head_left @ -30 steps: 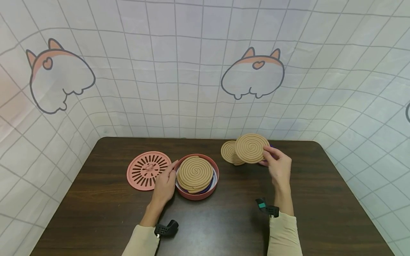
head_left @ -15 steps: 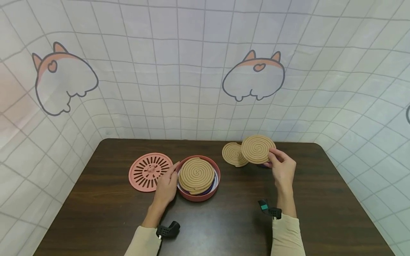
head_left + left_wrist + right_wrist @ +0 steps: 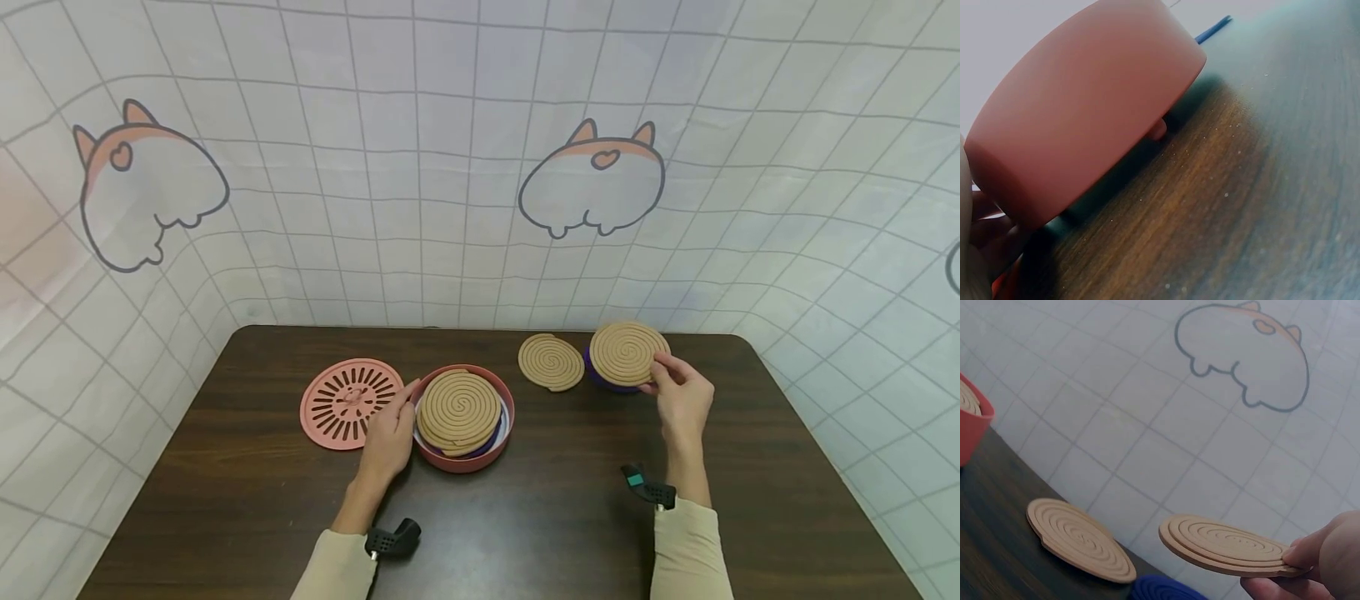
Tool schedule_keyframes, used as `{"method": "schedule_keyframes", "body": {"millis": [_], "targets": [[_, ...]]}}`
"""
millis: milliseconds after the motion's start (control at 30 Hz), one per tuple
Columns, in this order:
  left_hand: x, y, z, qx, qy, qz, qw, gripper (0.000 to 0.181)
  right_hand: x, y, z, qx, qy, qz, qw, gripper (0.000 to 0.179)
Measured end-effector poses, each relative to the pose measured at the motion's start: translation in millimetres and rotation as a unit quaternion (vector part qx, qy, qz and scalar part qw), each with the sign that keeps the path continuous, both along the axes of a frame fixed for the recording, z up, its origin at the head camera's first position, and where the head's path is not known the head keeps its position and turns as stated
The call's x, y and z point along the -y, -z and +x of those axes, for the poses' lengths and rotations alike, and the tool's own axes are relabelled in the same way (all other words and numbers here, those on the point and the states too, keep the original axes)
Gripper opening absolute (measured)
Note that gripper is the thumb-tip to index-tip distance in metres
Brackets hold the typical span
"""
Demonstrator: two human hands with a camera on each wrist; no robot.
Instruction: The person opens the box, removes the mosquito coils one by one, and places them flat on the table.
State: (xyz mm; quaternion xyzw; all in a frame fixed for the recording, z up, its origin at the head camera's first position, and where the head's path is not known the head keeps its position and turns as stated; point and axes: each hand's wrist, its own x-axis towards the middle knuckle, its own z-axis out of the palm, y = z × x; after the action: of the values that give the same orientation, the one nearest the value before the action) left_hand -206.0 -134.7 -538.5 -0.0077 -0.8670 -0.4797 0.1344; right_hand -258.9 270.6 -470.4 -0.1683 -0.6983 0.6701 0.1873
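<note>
Backdrop is hung behind: white cloth, grid-printed, wrinkled. Table: dark wood-grain top, slight sheen. Slotted disc, left: pink, flat, radial slots cut through. Tub: round, smooth matte reddish wall, small foot underneath. It is best steadied with light side pressure only. Left hand is laid along its left side, fingers extended against the wall; lower fingers are partly hidden. Tan stack is seated in the tub, dark blue showing below.

Held coil: tan, ridged spiral, layered edge, likely brittle. It is pinched at the near-right rim by the right hand, thumb on top, fingers below, above the blue disc, apart from it. Should be kept level and not squeezed or twisted. Flat coil is left on the table beside the blue disc: same tan spiral, notched edge.
</note>
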Motion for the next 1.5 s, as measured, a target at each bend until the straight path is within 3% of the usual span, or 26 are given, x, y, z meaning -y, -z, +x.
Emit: {"method": "schedule_keyframes", "body": {"millis": [833,1500], "targets": [[-0.4,-0.1,-0.3,-0.015,0.000,-0.001,0.9999,0.043,-50,11.1,-13.5,0.018,0.071,-0.022,0.9971,0.030],[0.4,-0.5,-0.5,-0.003,-0.001,-0.003,1.0000,0.043,-85,25.0,-27.0,0.070,0.096,-0.014,0.9929,0.032]]}}
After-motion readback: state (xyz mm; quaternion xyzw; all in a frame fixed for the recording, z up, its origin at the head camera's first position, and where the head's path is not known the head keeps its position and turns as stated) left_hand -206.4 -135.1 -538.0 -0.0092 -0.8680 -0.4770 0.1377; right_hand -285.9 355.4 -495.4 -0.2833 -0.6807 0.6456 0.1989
